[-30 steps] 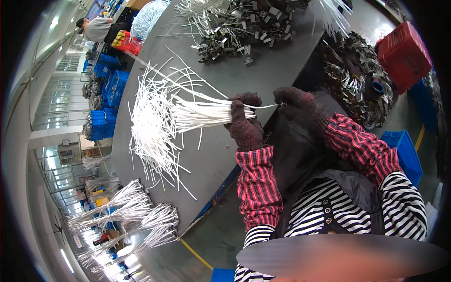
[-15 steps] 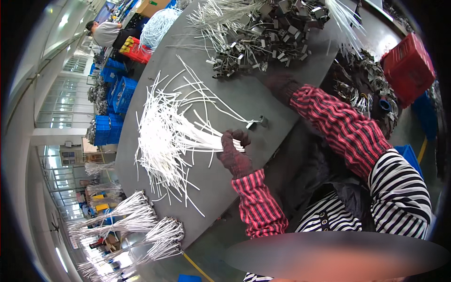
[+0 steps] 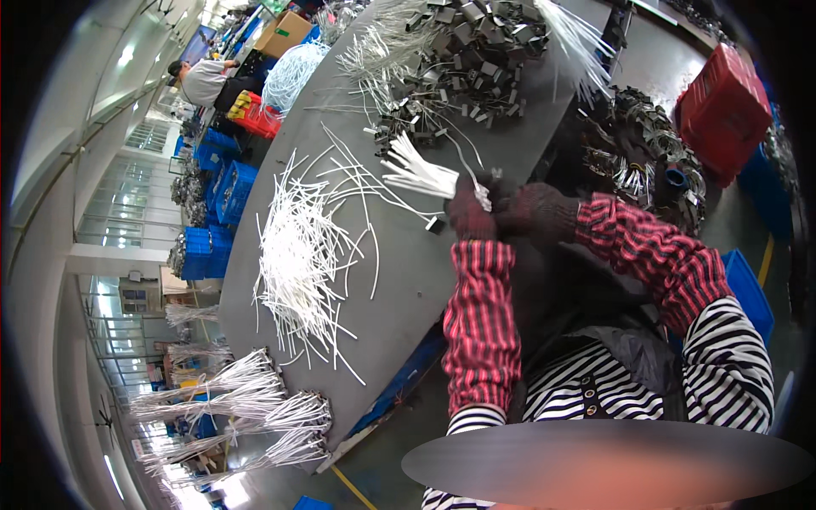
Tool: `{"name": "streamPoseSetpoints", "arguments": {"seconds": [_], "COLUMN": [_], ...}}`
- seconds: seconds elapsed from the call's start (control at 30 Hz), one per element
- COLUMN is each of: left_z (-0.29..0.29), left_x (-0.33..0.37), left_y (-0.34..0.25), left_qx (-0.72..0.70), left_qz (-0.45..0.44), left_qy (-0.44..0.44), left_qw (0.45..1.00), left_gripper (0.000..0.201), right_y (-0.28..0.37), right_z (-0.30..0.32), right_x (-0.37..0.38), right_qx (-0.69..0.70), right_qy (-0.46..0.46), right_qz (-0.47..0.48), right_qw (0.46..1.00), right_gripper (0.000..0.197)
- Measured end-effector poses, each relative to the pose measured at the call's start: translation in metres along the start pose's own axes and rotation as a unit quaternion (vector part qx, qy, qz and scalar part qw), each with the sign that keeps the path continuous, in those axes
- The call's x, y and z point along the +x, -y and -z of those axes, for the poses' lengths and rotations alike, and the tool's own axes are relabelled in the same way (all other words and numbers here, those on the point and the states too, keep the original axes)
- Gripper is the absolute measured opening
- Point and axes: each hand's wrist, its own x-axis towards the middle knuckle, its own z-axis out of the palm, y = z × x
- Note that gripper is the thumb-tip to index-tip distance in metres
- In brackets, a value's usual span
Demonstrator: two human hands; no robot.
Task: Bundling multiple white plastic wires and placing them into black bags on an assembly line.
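Observation:
My left hand (image 3: pixel 473 212), in a dark glove, is closed round a small bundle of thin white tubes (image 3: pixel 416 167) that fan out to the upper left. Right beside it, my gloved right hand (image 3: pixel 541 211) has its fingers curled in toward the bundle's lower end; what they hold is hidden. A thin pale wire (image 3: pixel 465 153) curves down just above the hands. Left of them on the grey table lies a loose heap of white tubes (image 3: pixel 302 255). A small dark part on a white lead (image 3: pixel 434 224) rests beside my left hand.
At the table's far side is a pile of dark box-shaped metal parts with wires (image 3: pixel 484 59). Tied white bundles (image 3: pixel 280 416) lie at the near left corner. To the right stand a red crate (image 3: pixel 727 110) and a blue bin (image 3: pixel 748 293). A person (image 3: pixel 204 82) works far left.
My left hand has moved up and right, carrying a small bundle away from the white heap. My right hand has come back from the metal parts to meet it.

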Motion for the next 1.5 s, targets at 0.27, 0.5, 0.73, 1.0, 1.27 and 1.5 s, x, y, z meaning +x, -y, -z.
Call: {"name": "streamPoseSetpoints", "arguments": {"seconds": [0.27, 0.5, 0.73, 1.0, 1.27, 1.5], "left_z": [-0.029, -0.036, -0.006, -0.004, -0.009, 0.03], "left_x": [0.047, 0.044, 0.044, 0.022, -0.016, -0.003], "left_y": [0.045, 0.049, 0.033, 0.016, 0.058, 0.029], "left_qx": [0.416, -0.372, -0.321, -0.346, -0.124, 0.045], "left_qz": [-0.16, 0.073, -0.013, -0.004, -0.106, -0.065], "left_qy": [-0.107, -0.01, -0.014, -0.045, 0.039, -0.085], "left_qw": [0.889, 0.925, 0.947, 0.937, 0.986, 0.993], "left_gripper": [0.025, 0.022, 0.032, 0.031, 0.028, 0.025], "right_y": [0.071, 0.076, 0.079, 0.074, 0.023, 0.009], "right_z": [-0.008, -0.002, -0.007, -0.006, -0.012, -0.01], "right_x": [-0.187, -0.415, -0.468, -0.42, -0.134, 0.049], "right_qx": [0.475, 0.264, 0.325, 0.323, 0.546, 0.469], "right_qy": [-0.046, -0.157, -0.226, -0.213, -0.208, -0.102], "right_qz": [-0.353, -0.733, -0.711, -0.703, -0.455, -0.413], "right_qw": [0.805, 0.607, 0.581, 0.597, 0.672, 0.775], "right_gripper": [0.021, 0.021, 0.02, 0.024, 0.052, 0.052]}}
